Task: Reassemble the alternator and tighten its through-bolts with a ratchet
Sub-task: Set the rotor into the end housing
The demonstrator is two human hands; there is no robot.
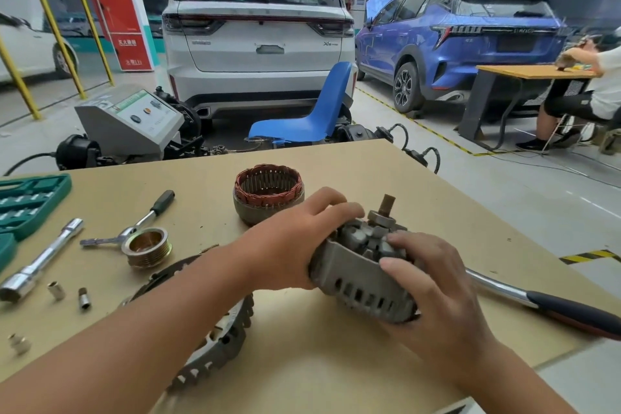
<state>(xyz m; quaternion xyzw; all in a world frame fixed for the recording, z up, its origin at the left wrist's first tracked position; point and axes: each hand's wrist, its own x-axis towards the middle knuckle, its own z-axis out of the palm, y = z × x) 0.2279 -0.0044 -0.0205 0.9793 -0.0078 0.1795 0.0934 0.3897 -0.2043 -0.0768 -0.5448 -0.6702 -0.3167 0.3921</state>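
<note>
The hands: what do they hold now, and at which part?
Both grip the grey alternator half: the left hand on its far side, the right hand over its near edge and top.

both hands, left (295, 239) and right (433, 282), curled, gripping.

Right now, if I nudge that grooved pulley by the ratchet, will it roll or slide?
The pulley sits flat on its end face, so it would probably slide rather than roll. It looks like solid metal, so likely heavy for its size. Tipped onto its grooved rim, it could roll.
</note>
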